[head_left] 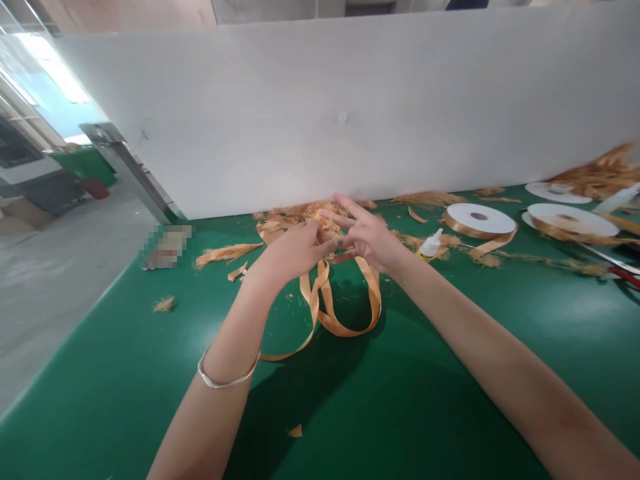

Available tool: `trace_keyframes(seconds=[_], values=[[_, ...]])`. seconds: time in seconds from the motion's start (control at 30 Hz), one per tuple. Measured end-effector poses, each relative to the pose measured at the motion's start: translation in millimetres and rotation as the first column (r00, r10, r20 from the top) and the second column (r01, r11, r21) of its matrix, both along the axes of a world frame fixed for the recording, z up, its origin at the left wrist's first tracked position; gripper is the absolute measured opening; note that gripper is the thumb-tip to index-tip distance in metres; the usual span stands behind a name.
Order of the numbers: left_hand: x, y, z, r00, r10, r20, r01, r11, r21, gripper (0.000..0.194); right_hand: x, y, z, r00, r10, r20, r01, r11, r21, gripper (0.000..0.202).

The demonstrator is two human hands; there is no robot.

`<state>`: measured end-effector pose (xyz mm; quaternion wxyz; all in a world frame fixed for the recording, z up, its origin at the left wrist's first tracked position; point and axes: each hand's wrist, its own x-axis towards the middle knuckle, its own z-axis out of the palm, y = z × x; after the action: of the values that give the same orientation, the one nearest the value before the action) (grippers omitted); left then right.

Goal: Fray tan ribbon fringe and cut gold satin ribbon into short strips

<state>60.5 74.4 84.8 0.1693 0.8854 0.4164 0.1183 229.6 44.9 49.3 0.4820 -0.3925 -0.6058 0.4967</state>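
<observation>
Gold satin ribbon (pixel 350 331) hangs in loops below my two hands, and one length trails left over the green table. My left hand (pixel 295 250) is closed on the ribbon, its thumb reaching across to the other hand; most of its fingers are hidden. Touching it from the right, my right hand (pixel 373 241) has two upper fingers stretched out to the left, while its lower fingers bend in at the ribbon. Just behind the hands lies a heap of frayed gold fibres (pixel 310 212). Where exactly the ribbon passes between the fingers is hidden.
Right of my hands are a small white glue bottle (pixel 431 244), a ribbon spool (pixel 480 217), another spool (pixel 573 220) and red-handled scissors (pixel 625 275). A fringed tassel (pixel 227 254) and a pixelated object (pixel 167 247) lie left. A white panel (pixel 340 120) bounds the table's back.
</observation>
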Motion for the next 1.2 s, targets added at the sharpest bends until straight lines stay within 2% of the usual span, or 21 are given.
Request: trace_keyframes(seconds=[0.17, 0.43, 0.6, 0.83, 1.0, 1.2], values=[[3.7, -4.1, -1.9, 0.999, 0.015, -0.035, -0.011, 0.994, 0.108, 0.022, -1.2, -3.5, 3.9, 0.992, 0.057, -0.11, -0.064, 0.996, -0.06, 0.088], [4.8, -1.6, -2.2, 0.996, 0.063, -0.058, -0.052, 0.984, 0.168, 0.022, 2.8, -7.5, 7.4, 0.98, 0.112, -0.167, -0.126, 0.989, -0.076, 0.088], [3.5, 1.6, -1.3, 0.983, 0.168, -0.07, -0.143, 0.951, 0.273, 0.022, 5.0, -8.6, 8.9, 0.966, 0.148, -0.214, -0.168, 0.983, -0.077, 0.085], [-0.8, 4.0, -4.5, 0.994, 0.097, 0.044, -0.105, 0.966, 0.235, 0.025, 8.3, -7.6, 6.4, 0.961, 0.151, -0.232, -0.17, 0.984, -0.062, 0.078], [2.6, 1.5, -6.1, 0.988, 0.136, 0.069, -0.149, 0.961, 0.234, 0.026, 6.0, -8.5, 6.9, 0.947, 0.193, -0.257, -0.211, 0.977, -0.044, 0.074], [6.2, -2.1, -3.7, 0.977, 0.213, 0.026, -0.209, 0.917, 0.339, 0.022, 3.7, -9.6, 8.7, 0.929, 0.211, -0.304, -0.232, 0.972, -0.032, 0.071]])
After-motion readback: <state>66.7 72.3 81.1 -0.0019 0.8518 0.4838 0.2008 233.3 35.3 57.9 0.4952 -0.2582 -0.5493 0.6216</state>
